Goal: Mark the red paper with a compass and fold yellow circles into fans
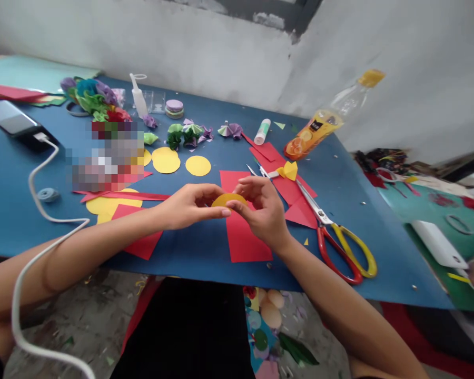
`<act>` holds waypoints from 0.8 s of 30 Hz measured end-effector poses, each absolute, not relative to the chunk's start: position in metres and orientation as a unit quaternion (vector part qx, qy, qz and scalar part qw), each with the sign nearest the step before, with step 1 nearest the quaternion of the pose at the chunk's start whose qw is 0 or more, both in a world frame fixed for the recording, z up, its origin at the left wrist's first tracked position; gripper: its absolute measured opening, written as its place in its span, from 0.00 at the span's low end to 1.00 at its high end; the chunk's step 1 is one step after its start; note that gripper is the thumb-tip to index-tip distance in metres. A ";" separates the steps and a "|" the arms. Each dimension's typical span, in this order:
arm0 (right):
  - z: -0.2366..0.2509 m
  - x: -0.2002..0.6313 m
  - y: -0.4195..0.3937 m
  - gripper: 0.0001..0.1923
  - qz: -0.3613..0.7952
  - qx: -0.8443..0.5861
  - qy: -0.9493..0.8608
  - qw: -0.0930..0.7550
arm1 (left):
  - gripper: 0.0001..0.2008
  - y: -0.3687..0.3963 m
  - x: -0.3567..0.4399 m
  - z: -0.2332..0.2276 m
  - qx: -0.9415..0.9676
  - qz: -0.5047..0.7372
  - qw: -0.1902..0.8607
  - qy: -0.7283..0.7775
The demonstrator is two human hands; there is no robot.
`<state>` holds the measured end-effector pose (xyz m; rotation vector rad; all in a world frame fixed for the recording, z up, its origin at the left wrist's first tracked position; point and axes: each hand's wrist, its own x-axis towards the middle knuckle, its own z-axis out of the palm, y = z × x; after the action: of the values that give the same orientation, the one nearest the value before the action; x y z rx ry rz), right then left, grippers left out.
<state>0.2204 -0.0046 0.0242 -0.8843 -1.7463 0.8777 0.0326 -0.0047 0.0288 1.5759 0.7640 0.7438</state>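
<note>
Between my two hands is a yellow paper circle [228,200], tilted so that it looks like a narrow oval. My left hand [191,205] pinches its left side between thumb and fingers. On the other side, my right hand [260,208] grips it with the thumb in front and the fingers curled behind. Under the hands lies a red paper sheet [247,242] on the blue table. More yellow circles [198,166] rest flat beyond my left hand. Scissors [327,223] with one red and one yellow handle lie to the right of my right hand.
An orange drink bottle [316,129] leans at the back right, near a glue stick [263,131]. Folded paper flowers [189,134] line the back. A white cable [33,184] runs from a phone [13,121] past my left arm. A squeeze bottle [139,100] stands behind.
</note>
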 end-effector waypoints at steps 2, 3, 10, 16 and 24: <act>0.024 0.219 -0.005 0.19 0.375 -0.348 -0.707 0.488 | 0.15 -0.004 0.034 0.028 0.668 0.327 0.580 0.331; 0.025 0.219 -0.005 0.19 0.385 -0.341 -0.705 0.489 | 0.14 -0.004 0.034 0.027 0.665 0.335 0.580 0.331; 0.028 0.218 -0.004 0.15 0.429 -0.348 -0.687 0.472 | 0.10 0.000 0.035 0.022 0.657 0.362 0.569 0.337; 0.025 0.219 -0.003 0.15 0.420 -0.347 -0.689 0.477 | 0.08 -0.001 0.036 0.021 0.663 0.369 0.554 0.342; 0.026 0.218 -0.004 0.13 0.426 -0.341 -0.690 0.475 | 0.08 0.001 0.036 0.021 0.664 0.364 0.557 0.341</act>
<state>0.2178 -0.0042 0.0265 -0.8343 -1.6881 1.0416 0.0358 0.0008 0.0209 1.5680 0.8048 0.8582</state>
